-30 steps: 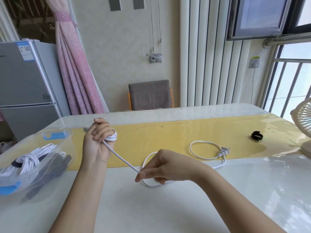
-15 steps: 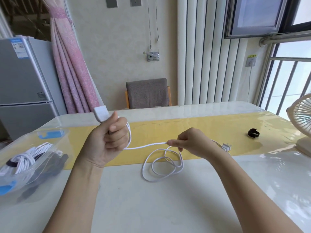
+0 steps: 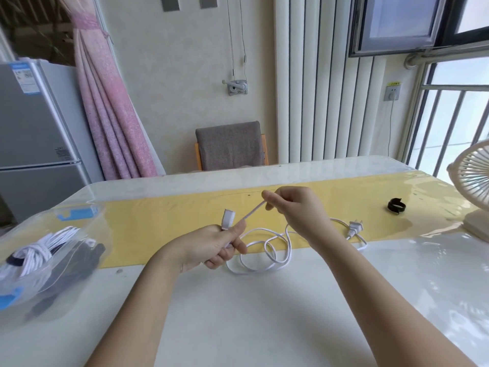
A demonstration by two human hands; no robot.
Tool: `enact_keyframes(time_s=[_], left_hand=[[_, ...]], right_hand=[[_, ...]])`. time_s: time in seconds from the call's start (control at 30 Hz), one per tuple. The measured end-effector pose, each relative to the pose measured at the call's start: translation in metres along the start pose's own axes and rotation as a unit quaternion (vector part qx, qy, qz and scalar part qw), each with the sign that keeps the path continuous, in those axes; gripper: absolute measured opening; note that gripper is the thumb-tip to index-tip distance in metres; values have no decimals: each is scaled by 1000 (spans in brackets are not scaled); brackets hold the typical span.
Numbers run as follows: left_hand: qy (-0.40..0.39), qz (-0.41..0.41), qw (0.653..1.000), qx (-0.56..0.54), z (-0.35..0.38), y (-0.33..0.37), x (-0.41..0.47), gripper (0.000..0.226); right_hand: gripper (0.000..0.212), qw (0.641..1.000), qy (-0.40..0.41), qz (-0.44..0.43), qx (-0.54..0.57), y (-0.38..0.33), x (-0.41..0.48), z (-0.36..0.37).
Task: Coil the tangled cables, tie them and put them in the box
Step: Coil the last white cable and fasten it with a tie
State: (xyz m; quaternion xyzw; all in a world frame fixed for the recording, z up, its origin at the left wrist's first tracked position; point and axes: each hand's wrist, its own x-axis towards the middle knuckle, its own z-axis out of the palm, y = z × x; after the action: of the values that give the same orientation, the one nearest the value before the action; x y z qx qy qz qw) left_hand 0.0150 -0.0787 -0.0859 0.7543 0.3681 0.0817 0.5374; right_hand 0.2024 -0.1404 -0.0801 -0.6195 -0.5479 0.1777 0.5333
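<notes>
Clamps the white power cable in the left hand, fist closed just below the connector end. Leaves that end poking out at 12 o'clock of the fist, likely as the anchor for a coil. Pinches the same cable between thumb and forefinger of the right hand, at 1 o'clock of the left. Hands near but apart, holding a short span taut and straight between them, probably to measure out a turn. Slack lying in loose overlapping loops on the table at 3 o'clock of the left hand, plug farther out the same way. Black strap lying at 2 o'clock, handy for tying. Clear plastic box at 9 o'clock, already holding a tied white bundle, within reach for stowing.
</notes>
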Motion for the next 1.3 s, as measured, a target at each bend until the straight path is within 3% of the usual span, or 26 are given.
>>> enact_keyframes(time_s=[0.1,0.17,0.33,0.43,0.6,0.73,0.87,0.93,1.0,1.13,1.2,1.3], left_hand=[[57,13,997,-51,-1,-4,8,71],[101,19,989,-109,-3,-7,13,73],[130,59,942,-303,-9,-9,19,59],[110,73,909,-395,-13,-9,19,47],[100,146,843,-507,-14,-4,18,17],[46,194,792,-577,-17,-1,13,14],[-164,204,752,-606,-21,-6,9,12],[-200,185,782,-561,-23,-7,-3,32],[-241,203,806,-501,-22,-5,-11,35],[-335,229,814,-416,-25,-4,-22,25],[-373,228,817,-377,-29,-5,-23,27],[-379,206,852,-295,-34,-9,-22,29]], right_hand=[[31,983,-99,5,152,-11,-6,5],[30,970,-160,-15,181,-17,-12,9],[23,959,-255,-74,95,-19,-24,27],[32,947,-305,-102,17,-17,-30,39],[22,935,-347,-67,-16,-12,-28,36],[22,923,-385,-17,-2,-4,-23,31],[22,909,-416,27,6,2,-17,20],[22,909,-415,45,-7,4,-14,11],[26,921,-378,51,-73,7,-10,3],[42,949,-207,53,-234,17,-1,-13],[45,964,-143,71,-213,20,3,-21],[45,984,-108,133,-44,21,6,-34]])
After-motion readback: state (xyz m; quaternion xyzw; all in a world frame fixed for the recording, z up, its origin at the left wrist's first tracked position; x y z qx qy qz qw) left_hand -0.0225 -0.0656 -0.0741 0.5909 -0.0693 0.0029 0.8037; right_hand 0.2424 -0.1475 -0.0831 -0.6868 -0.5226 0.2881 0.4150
